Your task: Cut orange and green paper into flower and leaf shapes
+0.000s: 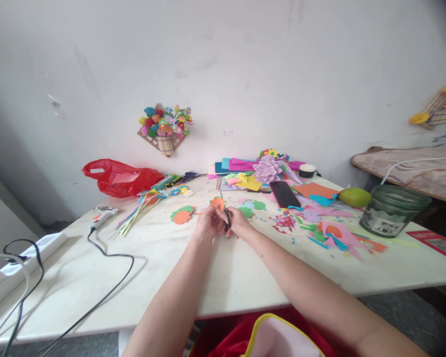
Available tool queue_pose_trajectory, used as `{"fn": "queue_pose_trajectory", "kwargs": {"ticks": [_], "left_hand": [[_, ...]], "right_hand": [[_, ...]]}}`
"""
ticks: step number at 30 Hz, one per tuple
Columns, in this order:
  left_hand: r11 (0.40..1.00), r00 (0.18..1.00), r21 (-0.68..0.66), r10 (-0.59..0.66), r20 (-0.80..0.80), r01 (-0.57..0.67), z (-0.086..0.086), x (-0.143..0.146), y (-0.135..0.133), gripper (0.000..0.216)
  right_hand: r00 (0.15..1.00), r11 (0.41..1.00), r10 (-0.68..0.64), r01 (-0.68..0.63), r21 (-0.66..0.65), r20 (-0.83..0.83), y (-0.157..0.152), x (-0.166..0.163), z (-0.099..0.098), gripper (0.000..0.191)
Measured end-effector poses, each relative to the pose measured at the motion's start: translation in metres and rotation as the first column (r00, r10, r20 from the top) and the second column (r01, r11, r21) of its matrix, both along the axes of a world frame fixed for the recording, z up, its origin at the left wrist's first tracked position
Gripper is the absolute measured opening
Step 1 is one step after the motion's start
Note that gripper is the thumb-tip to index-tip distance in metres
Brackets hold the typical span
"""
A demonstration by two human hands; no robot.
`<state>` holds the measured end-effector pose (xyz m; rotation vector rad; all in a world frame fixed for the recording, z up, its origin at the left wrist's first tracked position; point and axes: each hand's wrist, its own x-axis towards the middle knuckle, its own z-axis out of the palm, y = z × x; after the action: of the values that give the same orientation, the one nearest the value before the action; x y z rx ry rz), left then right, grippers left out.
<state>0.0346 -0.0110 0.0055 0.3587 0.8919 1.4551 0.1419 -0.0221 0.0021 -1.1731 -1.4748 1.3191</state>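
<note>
Both my hands meet over the middle of the white table (pixel 96 277). My left hand (pixel 207 224) is closed around a small orange paper piece (pixel 217 202) that sticks up above its fingers. My right hand (pixel 238 222) is closed on dark-handled scissors (pixel 227 218), held right against the left hand. Orange and green cut paper flowers (pixel 182 214) lie just left of my hands, and green paper shapes (pixel 253 206) lie just right of them.
A glue gun (pixel 103 214) with its black cord (pixel 107 258) and a power strip (pixel 40 248) sit at left, with a red plastic bag (pixel 121 177) behind and coloured sticks (pixel 137 210) beside them. A black phone (pixel 284 194), paper scraps (pixel 330 233), a green jar (pixel 392 210) and a green fruit (pixel 354 197) lie right.
</note>
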Motion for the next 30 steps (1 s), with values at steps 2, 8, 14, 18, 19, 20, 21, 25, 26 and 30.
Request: {"fn": "queue_pose_trajectory", "kwargs": {"ticks": [2, 8, 14, 18, 19, 20, 21, 25, 26, 30], "left_hand": [[1.000, 1.000, 0.025, 0.011, -0.009, -0.011, -0.001, 0.000, 0.000, 0.023], [0.991, 0.997, 0.106, 0.077, -0.003, -0.076, -0.003, -0.009, 0.003, 0.020], [0.990, 0.998, 0.137, 0.039, -0.050, -0.031, -0.007, -0.019, 0.005, 0.018], [0.986, 0.989, 0.145, -0.058, -0.136, 0.078, -0.008, -0.022, 0.004, 0.016], [0.984, 0.984, 0.148, -0.079, -0.159, 0.103, -0.009, -0.023, 0.004, 0.015], [0.980, 0.979, 0.152, -0.097, -0.181, 0.125, -0.009, -0.023, 0.004, 0.015], [0.977, 0.974, 0.161, -0.107, -0.201, 0.141, -0.010, -0.024, 0.003, 0.014], [0.957, 0.951, 0.198, -0.153, -0.268, 0.210, -0.012, -0.026, 0.002, 0.019], [0.953, 0.945, 0.203, -0.164, -0.284, 0.226, -0.013, -0.026, 0.002, 0.021], [0.938, 0.922, 0.210, -0.195, -0.334, 0.275, -0.015, -0.026, 0.003, 0.020]], "right_hand": [[1.000, 1.000, 0.014, -0.014, 0.025, -0.017, 0.002, 0.001, -0.002, 0.034], [0.992, 0.998, 0.050, -0.046, 0.040, -0.112, 0.006, 0.014, -0.001, 0.038], [0.982, 0.998, 0.034, -0.024, 0.057, -0.186, 0.015, 0.027, 0.002, 0.031], [0.958, 0.993, -0.060, 0.086, 0.080, -0.281, 0.022, 0.034, 0.004, 0.032], [0.953, 0.991, -0.081, 0.109, 0.080, -0.293, 0.023, 0.035, 0.005, 0.032], [0.948, 0.989, -0.095, 0.124, 0.076, -0.303, 0.023, 0.037, 0.007, 0.032], [0.945, 0.989, -0.104, 0.133, 0.072, -0.309, 0.024, 0.038, 0.008, 0.031], [0.942, 0.991, -0.093, 0.120, 0.064, -0.323, 0.022, 0.040, 0.010, 0.031], [0.942, 0.991, -0.088, 0.115, 0.064, -0.325, 0.022, 0.040, 0.010, 0.032], [0.944, 0.994, -0.066, 0.091, 0.063, -0.325, 0.020, 0.040, 0.011, 0.034]]}}
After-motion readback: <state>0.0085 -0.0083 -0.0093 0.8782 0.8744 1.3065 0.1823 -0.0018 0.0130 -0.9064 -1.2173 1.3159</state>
